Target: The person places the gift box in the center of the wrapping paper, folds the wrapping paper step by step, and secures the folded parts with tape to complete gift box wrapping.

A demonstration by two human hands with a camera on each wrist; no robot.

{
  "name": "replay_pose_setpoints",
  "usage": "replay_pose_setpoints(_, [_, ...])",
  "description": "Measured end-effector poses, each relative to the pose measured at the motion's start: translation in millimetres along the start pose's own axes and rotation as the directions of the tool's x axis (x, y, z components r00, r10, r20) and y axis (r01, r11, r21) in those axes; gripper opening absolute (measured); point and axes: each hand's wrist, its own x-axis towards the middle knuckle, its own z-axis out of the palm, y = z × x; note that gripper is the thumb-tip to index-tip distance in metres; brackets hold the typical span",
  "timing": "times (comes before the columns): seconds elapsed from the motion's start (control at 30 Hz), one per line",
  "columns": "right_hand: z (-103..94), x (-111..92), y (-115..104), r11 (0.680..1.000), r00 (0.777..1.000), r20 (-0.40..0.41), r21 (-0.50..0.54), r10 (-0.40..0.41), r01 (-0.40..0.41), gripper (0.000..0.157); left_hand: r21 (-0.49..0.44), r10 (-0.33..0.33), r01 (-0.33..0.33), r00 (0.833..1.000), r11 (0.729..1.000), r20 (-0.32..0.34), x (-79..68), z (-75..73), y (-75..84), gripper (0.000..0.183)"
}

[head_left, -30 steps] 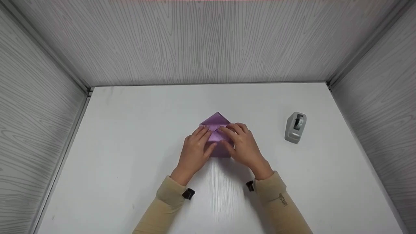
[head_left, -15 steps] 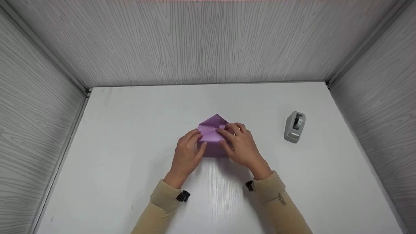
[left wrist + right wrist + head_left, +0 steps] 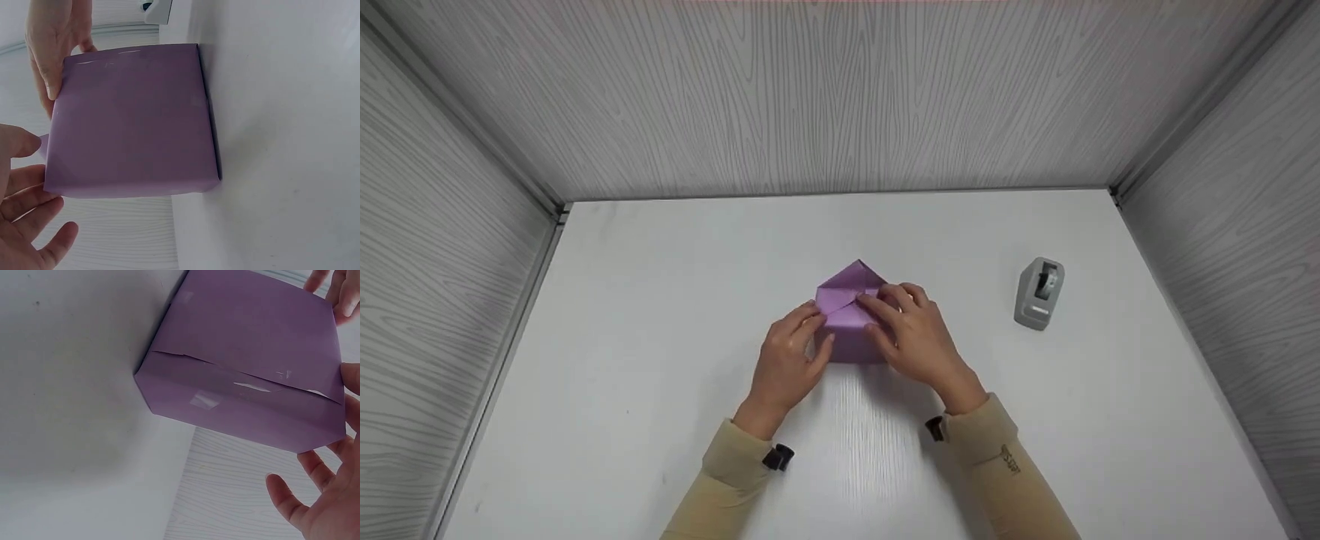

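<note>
A purple paper-wrapped box [image 3: 851, 345] stands mid-table, its folded top paper rising to a pointed flap [image 3: 855, 276] at the back. My left hand [image 3: 787, 360] lies along the box's left side, fingertips touching the top left edge. With loosely bent fingers, my right hand [image 3: 919, 337] rests on the top's right part, the index fingertip on a folded corner near the middle and the thumb by the front edge. The right wrist view shows a seam down the box with bits of clear tape [image 3: 205, 400]. The box's far side is hidden.
A grey tape dispenser [image 3: 1039, 294] with a roll in it stands on the white table [image 3: 660, 300], right of the box. Grey wood-grain panels [image 3: 840, 97] close off the back and both sides.
My left hand has drawn back leftward from the top paper to the box's left edge, baring more of the folded top. My right hand stays nearly in place.
</note>
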Motion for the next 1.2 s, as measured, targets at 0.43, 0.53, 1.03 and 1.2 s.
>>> replay_pose_setpoints(0.43, [-1.8,0.6,-2.1,0.999,0.999,0.035,-0.050,0.012,-0.010,0.038,0.057,0.011,-0.018,0.993,0.998,0.121,5.6,1.5,3.2,0.032])
replay_pose_setpoints(0.53, [-2.2,0.8,-2.2,0.999,0.999,0.039,-0.045,0.013,-0.011,0.038,0.068,0.021,-0.030,0.991,0.997,0.129,5.3,1.2,3.1,0.033])
replay_pose_setpoints(1.03, [-2.7,-0.2,-3.7,1.000,0.998,0.060,-0.027,0.016,-0.014,0.037,0.075,0.006,-0.024,0.973,0.997,0.230,14.5,1.8,0.2,0.033])
replay_pose_setpoints(1.2, [-2.6,-0.5,-3.0,1.000,0.998,0.059,-0.022,0.015,-0.013,0.038,-0.001,0.003,-0.003,0.983,1.000,0.184,17.4,1.2,-2.3,0.027])
